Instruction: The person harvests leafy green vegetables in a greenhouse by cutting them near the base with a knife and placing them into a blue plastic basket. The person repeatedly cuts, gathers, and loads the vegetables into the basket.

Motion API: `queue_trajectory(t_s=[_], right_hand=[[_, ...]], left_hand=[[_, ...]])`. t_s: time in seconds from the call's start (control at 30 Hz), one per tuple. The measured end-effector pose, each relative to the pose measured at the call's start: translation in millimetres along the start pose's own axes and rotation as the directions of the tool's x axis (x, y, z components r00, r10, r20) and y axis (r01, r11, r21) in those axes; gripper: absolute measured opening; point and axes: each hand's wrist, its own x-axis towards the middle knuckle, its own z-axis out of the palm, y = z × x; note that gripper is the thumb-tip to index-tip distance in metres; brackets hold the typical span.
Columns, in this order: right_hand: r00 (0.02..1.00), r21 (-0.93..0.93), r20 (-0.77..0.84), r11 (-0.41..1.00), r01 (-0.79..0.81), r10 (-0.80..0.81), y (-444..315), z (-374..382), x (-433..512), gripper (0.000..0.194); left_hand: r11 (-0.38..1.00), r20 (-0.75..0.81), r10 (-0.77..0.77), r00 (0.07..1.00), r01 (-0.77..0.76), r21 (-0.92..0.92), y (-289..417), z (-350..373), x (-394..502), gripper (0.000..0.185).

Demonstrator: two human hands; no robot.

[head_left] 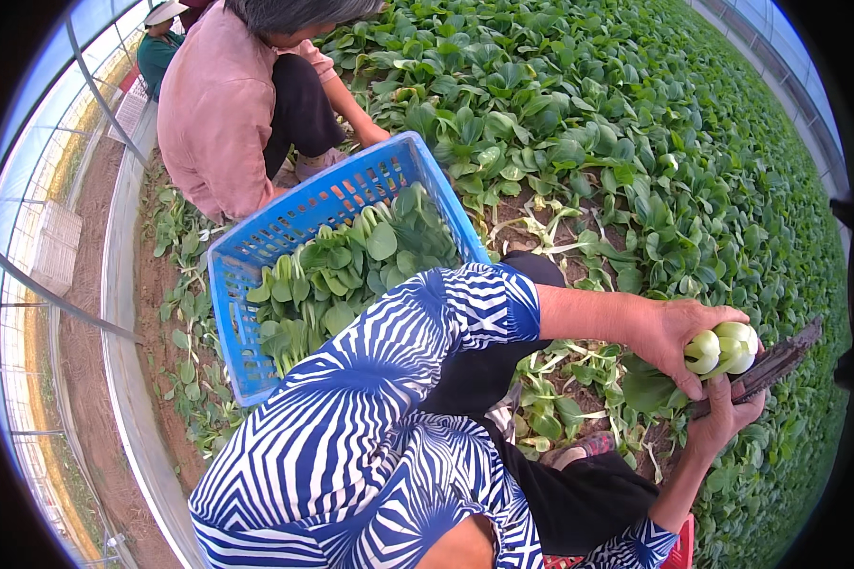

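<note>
My left hand [672, 331] is closed around several heads of bok choy [729, 348], their pale stem ends turned up and the green leaves hanging below. Close under it, my right hand [729, 412] grips a dark, dirt-covered knife [783, 355], whose blade points up and right beside the stems. The fingertips of the right hand touch the bok choy from below. The knife's handle is mostly hidden by the fingers. Behind my left arm stands a blue plastic crate [438, 178], partly filled with harvested bok choy [341, 263].
A co-worker in a pink shirt [217, 107] squats beyond the crate, one hand near its far corner. Another person [158, 57] is farther back. Dense bok choy plants [583, 92] grow ahead and right. Cut leaves [548, 419] lie around my feet. Part of a red plastic object [683, 544] shows below me.
</note>
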Motion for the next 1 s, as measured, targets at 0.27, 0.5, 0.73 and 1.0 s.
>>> queue_trajectory(t_s=[0.27,0.5,0.73,1.0], right_hand=[[0.971,-0.109,0.237,0.992,0.067,-0.04,-13.8,-0.9,19.6,0.05],[0.949,-0.272,0.171,0.939,-0.212,0.264,9.8,2.7,11.2,0.039],[0.921,-0.419,0.228,0.885,-0.201,0.316,17.6,30.8,-10.9,0.038],[0.914,-0.487,0.117,0.824,-0.288,0.388,29.5,35.6,-18.0,0.039]], left_hand=[[0.76,-0.376,-0.055,0.925,0.283,0.585,111.1,-120.0,-101.3,0.048],[0.07,-0.111,-0.16,0.981,0.124,0.99,175.3,-170.7,-246.3,0.051],[0.098,-0.148,-0.533,0.833,0.235,0.967,52.8,-140.9,-329.2,0.057],[0.313,0.03,-0.75,0.661,0.314,0.896,-33.0,-124.5,-365.0,0.079]])
